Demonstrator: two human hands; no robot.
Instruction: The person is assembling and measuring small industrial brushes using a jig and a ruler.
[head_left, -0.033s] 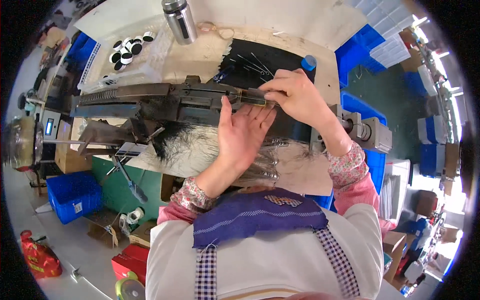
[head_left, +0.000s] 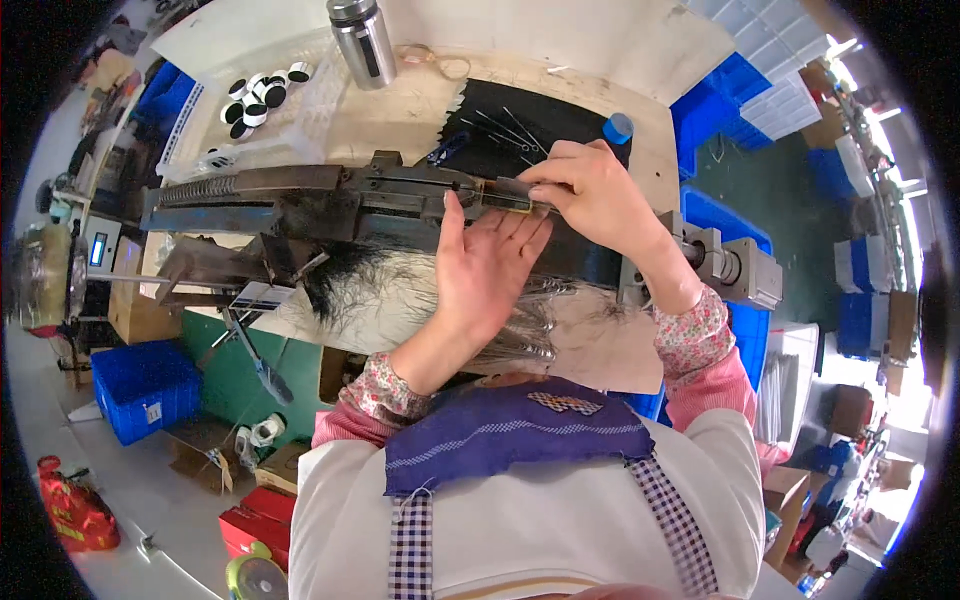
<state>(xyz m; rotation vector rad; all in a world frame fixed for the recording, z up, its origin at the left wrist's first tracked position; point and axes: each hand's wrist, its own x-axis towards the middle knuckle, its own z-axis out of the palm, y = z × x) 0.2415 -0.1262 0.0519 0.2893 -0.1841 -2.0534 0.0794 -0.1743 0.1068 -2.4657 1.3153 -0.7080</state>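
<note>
From the head view, your left hand (head_left: 488, 270) lay flat, palm down, its fingers straight and held close together, pressing on a layer of dark hair (head_left: 380, 285) that spread over the bench edge toward you. The fingertips reached up to the long metal machine (head_left: 300, 200) that ran across the bench (head_left: 640, 330). Your right hand (head_left: 590, 190) curled over the machine's right end, thumb and forefinger pinching a small flat strip (head_left: 512, 196) at the rail; whether it gripped hair too could not be told. The hair itself hung from under the machine, black near the left and thinner, greyish below your left palm.

Behind the machine lay a black cloth (head_left: 500, 125) with thin needles on it, a blue cap (head_left: 618, 128) at its right corner. A steel flask (head_left: 364, 42) stood at the far edge, and small black-and-white discs (head_left: 258, 95) sat to its left. A motor (head_left: 735, 265) stuck out at the right end, over blue bins (head_left: 735, 85).
</note>
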